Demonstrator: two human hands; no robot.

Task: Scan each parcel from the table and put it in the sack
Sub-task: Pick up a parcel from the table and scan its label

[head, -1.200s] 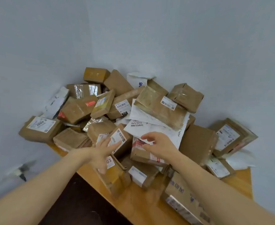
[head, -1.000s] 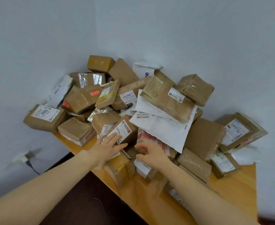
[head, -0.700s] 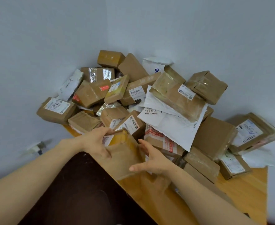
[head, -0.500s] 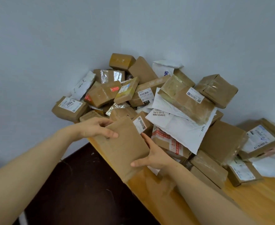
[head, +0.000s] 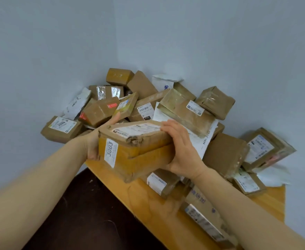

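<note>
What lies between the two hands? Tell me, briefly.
Head view: one taped brown parcel marked 3003 fills the gap, the left hand gripping its left end and the right hand its right end.

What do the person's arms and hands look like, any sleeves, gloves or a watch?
No sleeve shows on the left forearm or the right forearm up to the picture's edge. The left hand and right hand are gloveless, with no watch or band at either wrist. No ring shows on the right; the left is mostly hidden.
</note>
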